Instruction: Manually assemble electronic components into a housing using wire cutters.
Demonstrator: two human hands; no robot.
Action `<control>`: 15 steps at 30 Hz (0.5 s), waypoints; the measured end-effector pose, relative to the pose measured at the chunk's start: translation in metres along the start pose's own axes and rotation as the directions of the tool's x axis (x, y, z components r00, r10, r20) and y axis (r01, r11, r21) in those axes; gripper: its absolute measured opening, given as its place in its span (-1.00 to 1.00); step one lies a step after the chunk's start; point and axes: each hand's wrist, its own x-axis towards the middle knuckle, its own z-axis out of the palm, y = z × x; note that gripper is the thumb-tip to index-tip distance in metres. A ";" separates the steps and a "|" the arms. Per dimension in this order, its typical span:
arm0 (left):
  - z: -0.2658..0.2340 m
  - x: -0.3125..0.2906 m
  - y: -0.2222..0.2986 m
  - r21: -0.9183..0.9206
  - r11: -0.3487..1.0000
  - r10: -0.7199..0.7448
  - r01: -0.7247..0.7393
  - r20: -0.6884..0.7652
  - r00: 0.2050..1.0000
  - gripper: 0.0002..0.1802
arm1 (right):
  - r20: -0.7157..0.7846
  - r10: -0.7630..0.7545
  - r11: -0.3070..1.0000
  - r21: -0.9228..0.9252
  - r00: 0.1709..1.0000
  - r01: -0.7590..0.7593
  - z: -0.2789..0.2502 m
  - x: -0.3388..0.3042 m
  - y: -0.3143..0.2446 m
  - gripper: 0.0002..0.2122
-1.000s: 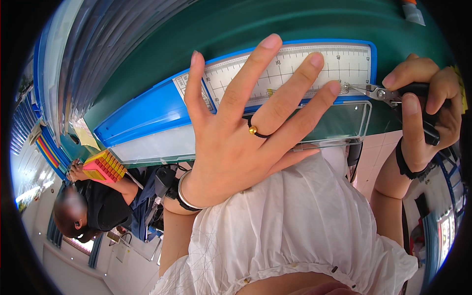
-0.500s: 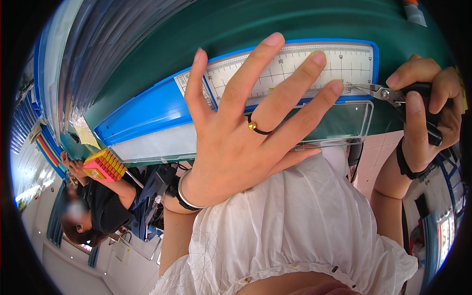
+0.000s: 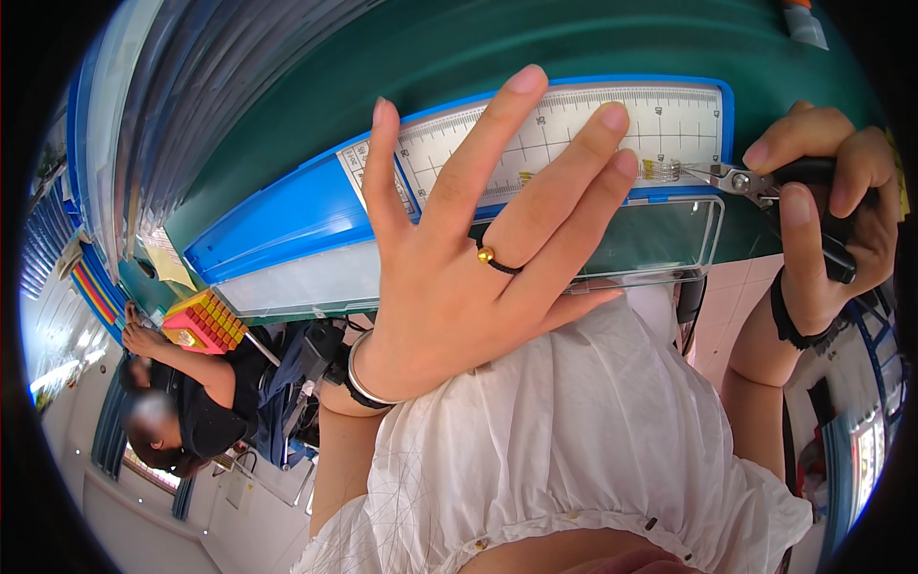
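Observation:
My left hand (image 3: 469,273) lies with fingers spread over a long blue case (image 3: 273,215) holding a white ruler-marked sheet (image 3: 574,120). Black-handled pliers (image 3: 742,180) sit in my right hand (image 3: 827,196), at the case's right end. Their metal jaws meet a small part with thin wire legs and yellow ends (image 3: 662,170) on the sheet; whether they pinch it I cannot tell. My left index fingertip is just left of that part. A clear plastic lid (image 3: 703,234) extends along the case's near side, partly under my left hand.
A green work surface (image 3: 316,110) lies beneath the case. Clear plastic sleeves or trays (image 3: 143,105) stand stacked at the left. A pink and yellow block (image 3: 203,323) is near a co-worker (image 3: 206,402). An orange-topped tube (image 3: 805,24) lies at the far right.
My left index finger has drawn back left toward the middle finger, uncovering the part's yellow ends. My right hand and the pliers have shifted slightly left. The co-worker's arms have moved.

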 end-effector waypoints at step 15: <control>0.004 0.002 0.004 0.006 1.000 0.004 -0.004 -0.042 0.999 -0.28 | -0.019 0.024 0.999 -0.031 1.000 -0.025 -0.004 -0.001 0.000 -0.77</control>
